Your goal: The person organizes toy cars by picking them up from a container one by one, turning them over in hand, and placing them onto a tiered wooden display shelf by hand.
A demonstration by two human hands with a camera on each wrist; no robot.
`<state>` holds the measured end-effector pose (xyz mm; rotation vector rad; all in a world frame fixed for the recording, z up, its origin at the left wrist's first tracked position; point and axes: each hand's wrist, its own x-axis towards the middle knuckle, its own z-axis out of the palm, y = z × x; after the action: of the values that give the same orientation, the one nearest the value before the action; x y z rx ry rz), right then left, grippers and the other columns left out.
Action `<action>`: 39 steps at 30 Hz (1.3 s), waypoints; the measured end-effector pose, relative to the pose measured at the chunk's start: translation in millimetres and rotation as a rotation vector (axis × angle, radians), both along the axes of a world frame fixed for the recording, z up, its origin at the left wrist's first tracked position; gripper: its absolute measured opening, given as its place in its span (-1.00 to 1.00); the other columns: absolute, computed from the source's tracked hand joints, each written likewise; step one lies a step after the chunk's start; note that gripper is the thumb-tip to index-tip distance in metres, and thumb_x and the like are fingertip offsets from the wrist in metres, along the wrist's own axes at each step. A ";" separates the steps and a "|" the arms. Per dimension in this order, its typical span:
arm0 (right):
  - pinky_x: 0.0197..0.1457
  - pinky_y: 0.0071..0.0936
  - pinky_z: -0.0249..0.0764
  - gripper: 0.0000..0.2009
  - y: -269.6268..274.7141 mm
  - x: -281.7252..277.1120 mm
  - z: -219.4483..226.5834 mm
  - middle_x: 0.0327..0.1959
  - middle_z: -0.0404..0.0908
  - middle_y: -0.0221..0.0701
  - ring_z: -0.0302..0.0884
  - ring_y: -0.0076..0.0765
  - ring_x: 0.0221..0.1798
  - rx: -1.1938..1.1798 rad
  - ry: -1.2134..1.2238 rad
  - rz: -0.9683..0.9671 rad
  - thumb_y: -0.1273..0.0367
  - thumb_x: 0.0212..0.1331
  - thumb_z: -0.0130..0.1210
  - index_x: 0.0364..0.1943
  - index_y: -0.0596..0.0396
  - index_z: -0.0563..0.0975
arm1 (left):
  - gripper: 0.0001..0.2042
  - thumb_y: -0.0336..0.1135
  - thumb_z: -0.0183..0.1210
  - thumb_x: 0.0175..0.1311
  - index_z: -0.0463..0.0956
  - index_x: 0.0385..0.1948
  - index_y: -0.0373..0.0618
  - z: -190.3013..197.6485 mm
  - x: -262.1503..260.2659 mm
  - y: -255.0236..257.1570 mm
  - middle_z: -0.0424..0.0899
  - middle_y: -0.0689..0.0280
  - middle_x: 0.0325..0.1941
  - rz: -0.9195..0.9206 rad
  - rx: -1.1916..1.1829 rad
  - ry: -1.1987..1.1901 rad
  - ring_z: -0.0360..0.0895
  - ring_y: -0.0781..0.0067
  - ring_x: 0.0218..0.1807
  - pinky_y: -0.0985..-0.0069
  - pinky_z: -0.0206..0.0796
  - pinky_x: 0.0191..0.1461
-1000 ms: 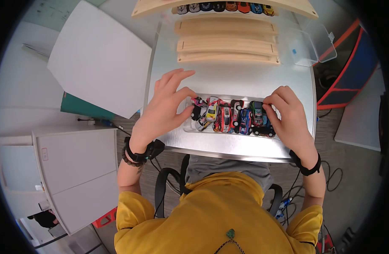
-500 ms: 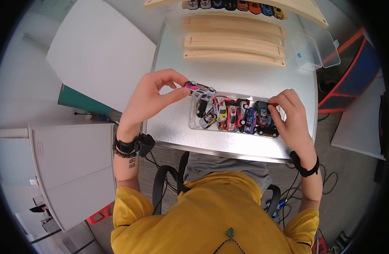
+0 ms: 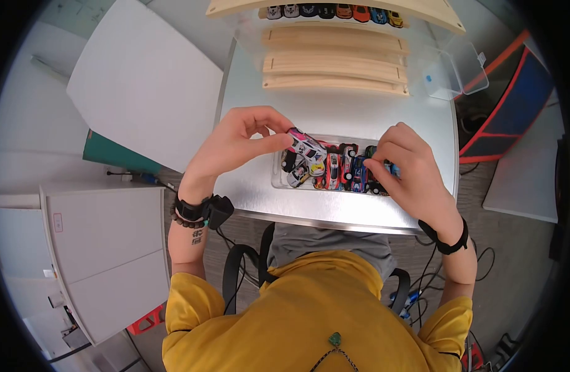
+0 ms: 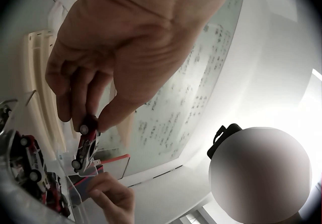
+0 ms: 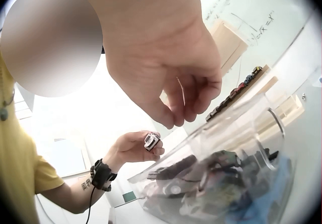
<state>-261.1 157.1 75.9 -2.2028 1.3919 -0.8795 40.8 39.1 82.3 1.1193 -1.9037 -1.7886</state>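
Here's my left hand point(image 3: 238, 141) pinching a pink-and-white toy race car point(image 3: 308, 149) over the clear plastic box point(image 3: 277, 176); my right hand point(image 3: 414, 162) hovers, fingers loosely curled, gripping nothing.

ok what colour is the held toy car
The toy car is mostly white and pink, clearest in the head view.

Right hand point(image 5: 168, 73) above a clear box point(image 5: 236, 123) of toy cars point(image 5: 201, 186).
Its fingers point(image 5: 176, 108) curl loosely, tips close together; near one corner of the box, the left hand point(image 5: 132, 148) pinches a white car point(image 5: 152, 141); more small cars point(image 5: 235, 95) line a wooden shelf point(image 5: 261, 84), and handwriting point(image 5: 264, 26) marks the whiteboard point(image 5: 289, 25) behind.
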 end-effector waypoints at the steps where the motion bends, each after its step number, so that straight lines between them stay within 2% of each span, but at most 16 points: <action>1: -0.20 -0.20 0.44 -0.85 -1.8 2.8 2.7 -0.35 0.54 -0.26 0.49 -0.05 -0.22 -0.008 0.013 0.030 0.55 0.09 0.34 -0.32 0.18 0.56 | -0.82 -0.46 0.35 0.37 0.66 -0.06 -0.26 1.1 -0.9 0.0 0.75 0.38 -0.14 -0.006 -0.020 -0.005 0.63 0.67 -0.10 0.66 0.48 0.00; 2: -0.20 -0.20 0.44 -0.85 -3.5 5.9 5.4 -0.35 0.54 -0.26 0.49 -0.05 -0.22 -0.008 0.014 0.028 0.55 0.09 0.34 -0.32 0.18 0.56 | -0.81 -0.46 0.35 0.36 0.66 -0.05 -0.26 1.2 -1.9 -0.1 0.75 0.38 -0.12 -0.012 -0.039 -0.010 0.63 0.67 -0.09 0.65 0.48 0.01; 4: -0.14 -0.16 0.46 -0.74 -6.5 13.6 12.1 -0.30 0.56 -0.24 0.51 -0.05 -0.20 0.142 0.005 0.049 0.51 0.05 0.38 -0.17 0.16 0.59 | -0.79 -0.44 0.36 0.36 0.67 -0.03 -0.25 -4.8 -5.1 3.5 0.76 0.35 -0.15 0.021 -0.029 0.048 0.63 0.66 -0.13 0.64 0.46 -0.05; 5: -0.14 -0.16 0.46 -0.74 -9.4 19.1 15.9 -0.30 0.56 -0.24 0.51 -0.05 -0.20 0.141 0.005 0.045 0.51 0.05 0.38 -0.17 0.16 0.59 | -0.77 -0.41 0.36 0.35 0.67 -0.01 -0.25 -7.3 -7.0 5.8 0.77 0.33 -0.17 0.058 -0.019 0.105 0.63 0.65 -0.18 0.64 0.45 -0.11; 7: -0.08 -0.16 0.44 -0.61 -16.8 30.0 22.1 -0.28 0.55 -0.26 0.52 -0.08 -0.18 0.009 -0.026 0.065 0.49 0.03 0.39 -0.01 0.11 0.58 | -0.77 -0.43 0.37 0.35 0.67 -0.01 -0.26 -8.4 -10.4 11.0 0.77 0.32 -0.17 0.078 0.013 0.142 0.63 0.65 -0.18 0.64 0.45 -0.11; 12: -0.04 -0.19 0.40 -0.59 -27.9 37.8 21.7 -0.29 0.52 -0.31 0.51 -0.10 -0.16 -0.136 0.100 0.081 0.47 0.02 0.40 0.02 0.08 0.59 | -0.79 -0.49 0.36 0.34 0.65 -0.03 -0.28 -12.7 -9.1 14.1 0.77 0.30 -0.17 0.098 0.026 0.221 0.64 0.65 -0.21 0.67 0.47 -0.15; 15: -0.05 -0.20 0.40 -0.63 -30.2 38.9 15.1 -0.31 0.51 -0.33 0.51 -0.10 -0.16 -0.130 0.134 0.106 0.45 0.02 0.41 -0.04 0.09 0.61 | -0.77 -0.41 0.40 0.32 0.64 -0.05 -0.25 -11.3 -6.7 16.1 0.77 0.36 -0.25 0.092 0.008 0.205 0.64 0.65 -0.18 0.58 0.47 -0.02; 17: -0.05 -0.20 0.41 -0.66 -30.5 36.6 12.9 -0.31 0.51 -0.33 0.51 -0.10 -0.17 -0.113 0.157 0.123 0.44 0.02 0.41 -0.08 0.10 0.61 | -0.76 -0.46 0.41 0.27 0.61 -0.08 -0.16 -8.8 -5.1 16.5 0.70 0.34 0.09 0.009 -0.162 -0.001 0.59 0.47 0.15 0.43 0.35 0.30; 18: -0.05 -0.20 0.41 -0.68 -29.6 35.3 12.5 -0.32 0.51 -0.33 0.50 -0.09 -0.17 -0.096 0.156 0.103 0.44 0.01 0.42 -0.11 0.10 0.62 | -0.76 -0.46 0.41 0.27 0.61 -0.08 -0.16 -6.7 -3.9 18.2 0.70 0.34 0.09 0.011 -0.159 0.000 0.59 0.47 0.15 0.43 0.35 0.30; 20: -0.05 -0.20 0.42 -0.70 -26.5 29.4 12.6 -0.33 0.51 -0.32 0.50 -0.09 -0.18 -0.075 0.156 0.080 0.44 0.01 0.42 -0.14 0.10 0.62 | -0.74 -0.49 0.38 0.17 0.65 -0.11 -0.03 -3.1 -0.2 23.1 0.52 0.24 0.38 -0.003 -0.645 -0.132 0.36 0.20 0.42 0.19 0.10 0.51; 21: -0.06 -0.19 0.42 -0.70 -24.3 24.4 14.0 -0.33 0.51 -0.31 0.50 -0.07 -0.19 -0.057 0.167 0.053 0.44 0.00 0.42 -0.14 0.10 0.62 | -0.74 -0.49 0.38 0.17 0.65 -0.11 -0.03 -3.4 3.5 23.3 0.52 0.24 0.38 -0.003 -0.642 -0.131 0.36 0.20 0.42 0.19 0.10 0.51; 23: -0.07 -0.18 0.43 -0.70 -19.7 15.4 12.9 -0.33 0.50 -0.30 0.50 -0.06 -0.20 -0.032 0.180 0.026 0.44 0.00 0.42 -0.14 0.11 0.63 | -0.74 -0.52 0.32 0.08 0.69 -0.21 0.09 -5.3 12.5 22.0 0.28 0.18 0.60 -0.099 -0.899 -0.324 0.06 -0.08 0.60 0.00 -0.09 0.59; 24: -0.09 -0.17 0.43 -0.70 -17.0 11.4 11.3 -0.34 0.51 -0.28 0.50 -0.05 -0.20 -0.025 0.165 -0.003 0.45 0.00 0.41 -0.14 0.11 0.63 | -0.74 -0.52 0.32 0.08 0.69 -0.21 0.09 -6.7 15.3 21.9 0.28 0.18 0.60 -0.099 -0.894 -0.322 0.06 -0.08 0.60 0.00 -0.09 0.59; 26: -0.13 -0.15 0.44 -0.68 -11.9 3.7 8.8 -0.33 0.52 -0.24 0.49 -0.02 -0.21 0.004 0.146 -0.042 0.47 -0.01 0.40 -0.12 0.15 0.62 | -0.78 -0.52 0.28 0.07 0.72 -0.31 0.13 -9.6 19.5 22.2 0.19 0.21 0.66 -0.176 -0.828 -0.359 -0.06 -0.23 0.64 -0.14 -0.23 0.61; 29: -0.14 -0.15 0.43 -0.68 -3.2 -2.3 2.9 -0.32 0.53 -0.23 0.49 -0.01 -0.22 0.043 0.123 -0.097 0.48 -0.01 0.40 -0.12 0.17 0.63 | -0.80 -0.50 0.30 0.08 0.73 -0.33 0.14 -10.2 15.5 22.2 0.16 0.23 0.68 -0.221 -0.824 -0.347 -0.12 -0.23 0.68 -0.18 -0.22 0.59; 39: -0.20 -0.22 0.45 -0.63 13.4 -15.0 -8.6 -0.29 0.57 -0.22 0.52 -0.04 -0.25 0.096 0.094 -0.164 0.54 -0.06 0.41 -0.08 0.21 0.65 | -0.74 -0.50 0.42 0.02 0.75 -0.29 0.19 -23.1 -7.7 8.7 0.18 0.27 0.67 -0.284 -0.810 -0.281 -0.07 -0.20 0.67 -0.15 -0.21 0.57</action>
<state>-276.1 170.5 67.4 -2.1058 1.6437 -0.7539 33.1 47.8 59.1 0.8385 -2.6812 -0.7876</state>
